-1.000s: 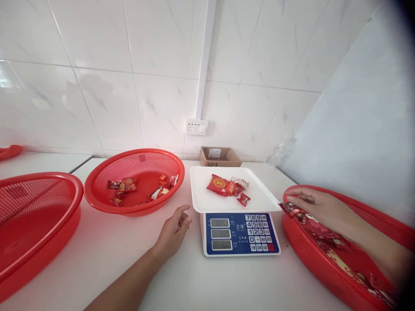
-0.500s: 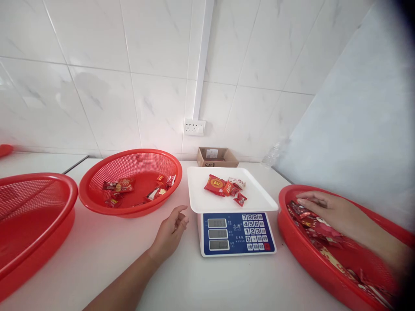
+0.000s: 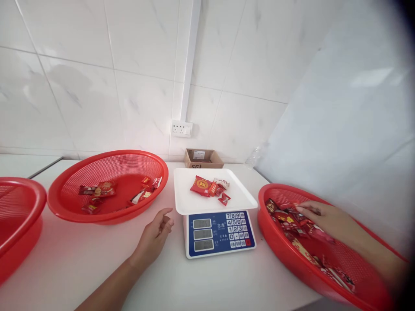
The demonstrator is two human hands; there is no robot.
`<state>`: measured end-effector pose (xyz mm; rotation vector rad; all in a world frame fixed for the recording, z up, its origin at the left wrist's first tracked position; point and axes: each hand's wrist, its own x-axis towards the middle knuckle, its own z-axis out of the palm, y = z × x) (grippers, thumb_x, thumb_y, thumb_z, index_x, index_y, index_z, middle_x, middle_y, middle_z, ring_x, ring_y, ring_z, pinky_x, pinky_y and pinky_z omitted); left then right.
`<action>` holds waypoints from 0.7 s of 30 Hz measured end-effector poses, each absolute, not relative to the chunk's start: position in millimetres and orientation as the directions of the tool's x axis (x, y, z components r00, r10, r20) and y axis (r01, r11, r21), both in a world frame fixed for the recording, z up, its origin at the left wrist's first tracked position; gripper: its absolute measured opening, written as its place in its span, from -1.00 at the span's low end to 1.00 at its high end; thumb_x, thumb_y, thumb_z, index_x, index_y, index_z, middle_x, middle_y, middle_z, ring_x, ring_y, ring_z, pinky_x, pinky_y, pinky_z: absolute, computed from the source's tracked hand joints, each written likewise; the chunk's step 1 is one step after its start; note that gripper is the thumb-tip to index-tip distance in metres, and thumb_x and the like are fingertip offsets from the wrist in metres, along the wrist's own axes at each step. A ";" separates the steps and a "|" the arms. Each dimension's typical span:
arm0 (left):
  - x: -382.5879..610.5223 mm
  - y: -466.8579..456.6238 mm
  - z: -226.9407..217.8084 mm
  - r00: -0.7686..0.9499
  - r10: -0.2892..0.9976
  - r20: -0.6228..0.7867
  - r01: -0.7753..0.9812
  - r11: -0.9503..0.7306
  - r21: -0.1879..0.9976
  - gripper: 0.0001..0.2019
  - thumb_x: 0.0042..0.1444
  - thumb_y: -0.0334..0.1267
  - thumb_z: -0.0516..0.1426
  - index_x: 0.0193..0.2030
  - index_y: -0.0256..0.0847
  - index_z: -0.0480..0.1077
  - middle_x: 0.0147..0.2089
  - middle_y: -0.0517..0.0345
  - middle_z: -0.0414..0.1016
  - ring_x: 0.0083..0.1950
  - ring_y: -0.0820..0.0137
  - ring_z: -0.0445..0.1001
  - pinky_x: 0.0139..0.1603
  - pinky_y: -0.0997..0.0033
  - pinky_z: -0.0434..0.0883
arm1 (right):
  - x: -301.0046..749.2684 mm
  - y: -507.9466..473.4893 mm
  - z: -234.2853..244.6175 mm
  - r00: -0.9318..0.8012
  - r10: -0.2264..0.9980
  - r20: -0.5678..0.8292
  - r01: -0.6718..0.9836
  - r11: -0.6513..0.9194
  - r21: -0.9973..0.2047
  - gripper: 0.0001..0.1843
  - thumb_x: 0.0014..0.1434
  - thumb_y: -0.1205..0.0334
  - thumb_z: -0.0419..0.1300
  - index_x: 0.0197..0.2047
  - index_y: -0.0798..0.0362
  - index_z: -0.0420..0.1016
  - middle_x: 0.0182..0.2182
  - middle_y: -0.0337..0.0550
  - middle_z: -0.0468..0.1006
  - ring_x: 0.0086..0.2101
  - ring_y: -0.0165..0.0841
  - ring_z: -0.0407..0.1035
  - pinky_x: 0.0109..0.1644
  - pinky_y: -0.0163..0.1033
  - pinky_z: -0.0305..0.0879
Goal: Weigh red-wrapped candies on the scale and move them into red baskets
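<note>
My right hand point(image 3: 326, 218) lies inside the red mesh basket point(image 3: 275, 242) at the right, fingers stretched over the red candy packets point(image 3: 292, 222) heaped there. Whether a packet is pinched under the fingertips I cannot make out. My left hand point(image 3: 154, 234) rests on the white counter just left of the electronic scale point(image 3: 220, 235), fingers loosely apart and holding nothing. The scale's white tray point(image 3: 191, 203) carries a few red and white candy packets point(image 3: 210, 188). Left of the scale, a second red basket point(image 3: 106, 216) holds several scattered packets point(image 3: 97, 190).
A third red basket point(image 3: 19, 207) sits at the far left edge. A small open cardboard box point(image 3: 203, 158) and a clear plastic bottle point(image 3: 254, 157) stand against the tiled wall, under a wall socket point(image 3: 181, 128). A white panel closes off the right side.
My right hand, which held a red packet at the basket's rim, has gone back down onto the packets inside the basket. The view has swung right. My left hand stays put.
</note>
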<state>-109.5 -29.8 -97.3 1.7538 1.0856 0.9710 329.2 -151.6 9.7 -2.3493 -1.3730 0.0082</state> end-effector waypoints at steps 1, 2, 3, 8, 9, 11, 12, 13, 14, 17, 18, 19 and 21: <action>-109.5 -29.8 -96.6 0.323 0.930 0.176 0.291 -0.274 0.917 -0.63 0.15 -0.02 -0.04 0.03 -0.12 0.24 -0.34 0.21 0.43 -0.33 0.39 0.46 -0.24 0.35 0.41 | 328.4 -152.3 10.7 0.525 0.835 0.165 0.822 -0.447 -0.353 -0.63 -0.03 -0.15 0.07 -0.39 -0.08 0.52 -0.42 -0.21 0.61 -0.44 -0.19 0.46 -0.37 -0.16 0.30; -109.6 -29.7 -96.1 0.320 0.931 0.173 0.300 -0.272 0.914 -0.63 0.14 -0.01 -0.04 0.03 -0.12 0.24 -0.34 0.21 0.43 -0.34 0.38 0.47 -0.24 0.35 0.42 | 327.1 -152.9 11.9 0.539 0.831 0.139 0.810 -0.466 -0.355 -0.62 -0.03 -0.14 0.06 -0.36 -0.06 0.51 -0.36 -0.19 0.61 -0.36 -0.17 0.46 -0.30 -0.15 0.31; -109.8 -29.5 -95.9 0.320 0.932 0.170 0.307 -0.272 0.912 -0.62 0.14 0.00 -0.04 0.03 -0.12 0.24 -0.34 0.20 0.43 -0.33 0.38 0.48 -0.23 0.34 0.42 | 325.7 -153.6 13.3 0.549 0.826 0.128 0.802 -0.477 -0.360 -0.62 -0.03 -0.12 0.06 -0.33 -0.04 0.51 -0.32 -0.16 0.61 -0.29 -0.15 0.46 -0.23 -0.15 0.31; -110.6 -27.7 -97.1 0.325 0.932 0.160 0.343 -0.273 0.899 -0.59 0.13 0.03 -0.05 0.05 -0.11 0.23 -0.32 0.18 0.46 -0.30 0.35 0.50 -0.24 0.35 0.43 | 323.3 -158.3 16.1 0.537 0.835 0.118 0.809 -0.470 -0.353 -0.64 -0.01 -0.09 0.05 -0.35 -0.01 0.49 -0.28 -0.13 0.61 -0.22 -0.16 0.45 -0.15 -0.17 0.29; -110.6 -27.4 -97.4 0.325 0.932 0.158 0.351 -0.274 0.895 -0.59 0.13 0.04 -0.05 0.05 -0.10 0.23 -0.31 0.18 0.47 -0.30 0.35 0.51 -0.25 0.35 0.43 | 324.1 -159.4 15.7 0.536 0.836 0.119 0.811 -0.471 -0.346 -0.64 -0.01 -0.09 0.04 -0.37 -0.01 0.48 -0.31 -0.14 0.61 -0.25 -0.17 0.46 -0.18 -0.16 0.30; -110.6 -27.0 -97.7 0.321 0.933 0.161 0.365 -0.279 0.888 -0.59 0.12 0.04 -0.05 0.04 -0.09 0.23 -0.31 0.17 0.47 -0.31 0.34 0.51 -0.26 0.35 0.44 | 325.9 -161.4 14.6 0.534 0.835 0.131 0.816 -0.470 -0.336 -0.65 -0.02 -0.10 0.05 -0.42 -0.03 0.47 -0.40 -0.19 0.60 -0.33 -0.19 0.46 -0.26 -0.17 0.31; -110.6 -26.9 -97.7 0.320 0.933 0.165 0.367 -0.283 0.886 -0.59 0.12 0.04 -0.05 0.04 -0.09 0.24 -0.32 0.17 0.47 -0.32 0.33 0.51 -0.27 0.35 0.44 | 326.4 -162.3 14.3 0.531 0.836 0.138 0.819 -0.466 -0.334 -0.66 -0.02 -0.10 0.05 -0.44 -0.03 0.47 -0.45 -0.20 0.58 -0.38 -0.21 0.45 -0.30 -0.18 0.31; -110.6 -26.8 -97.6 0.318 0.933 0.167 0.370 -0.284 0.884 -0.59 0.12 0.04 -0.05 0.03 -0.08 0.24 -0.33 0.18 0.47 -0.32 0.33 0.51 -0.27 0.35 0.44 | 326.5 -163.2 14.1 0.531 0.836 0.139 0.820 -0.465 -0.334 -0.67 -0.02 -0.10 0.05 -0.45 -0.04 0.47 -0.50 -0.22 0.57 -0.43 -0.23 0.44 -0.35 -0.19 0.31; -110.6 -26.7 -97.5 0.315 0.934 0.167 0.372 -0.283 0.884 -0.59 0.12 0.05 -0.05 0.03 -0.08 0.25 -0.34 0.18 0.47 -0.32 0.33 0.51 -0.28 0.35 0.44 | 326.0 -163.9 14.2 0.532 0.836 0.137 0.817 -0.464 -0.341 -0.67 -0.01 -0.10 0.05 -0.45 -0.05 0.47 -0.55 -0.24 0.55 -0.48 -0.25 0.42 -0.40 -0.20 0.30; -110.6 -26.6 -96.8 0.311 0.937 0.161 0.372 -0.276 0.886 -0.59 0.11 0.08 -0.05 0.02 -0.07 0.25 -0.34 0.19 0.46 -0.32 0.33 0.52 -0.28 0.35 0.44 | 321.8 -165.2 14.8 0.542 0.835 0.094 0.793 -0.471 -0.386 -0.65 -0.01 -0.12 0.06 -0.42 -0.05 0.48 -0.63 -0.27 0.49 -0.58 -0.29 0.37 -0.49 -0.23 0.26; -110.5 -26.6 -96.5 0.313 0.937 0.158 0.371 -0.274 0.887 -0.58 0.11 0.08 -0.05 0.02 -0.07 0.25 -0.33 0.18 0.46 -0.32 0.33 0.52 -0.27 0.34 0.44 | 320.2 -165.2 14.7 0.542 0.837 0.072 0.783 -0.472 -0.406 -0.65 -0.01 -0.12 0.06 -0.41 -0.04 0.49 -0.63 -0.27 0.49 -0.59 -0.30 0.36 -0.50 -0.23 0.25; -110.5 -26.6 -96.2 0.315 0.936 0.156 0.370 -0.272 0.888 -0.58 0.11 0.09 -0.05 0.02 -0.07 0.25 -0.33 0.18 0.46 -0.31 0.33 0.52 -0.27 0.34 0.44 | 318.9 -165.1 14.2 0.540 0.840 0.049 0.773 -0.472 -0.424 -0.64 -0.01 -0.12 0.06 -0.40 -0.03 0.49 -0.63 -0.27 0.48 -0.59 -0.30 0.36 -0.50 -0.24 0.25; -110.4 -26.6 -95.6 0.315 0.937 0.154 0.371 -0.271 0.888 -0.57 0.11 0.10 -0.06 0.02 -0.08 0.24 -0.32 0.18 0.46 -0.31 0.33 0.52 -0.25 0.33 0.44 | 318.3 -164.5 11.7 0.520 0.854 0.012 0.767 -0.461 -0.446 -0.64 -0.02 -0.12 0.07 -0.42 -0.02 0.47 -0.61 -0.27 0.49 -0.56 -0.31 0.37 -0.48 -0.25 0.26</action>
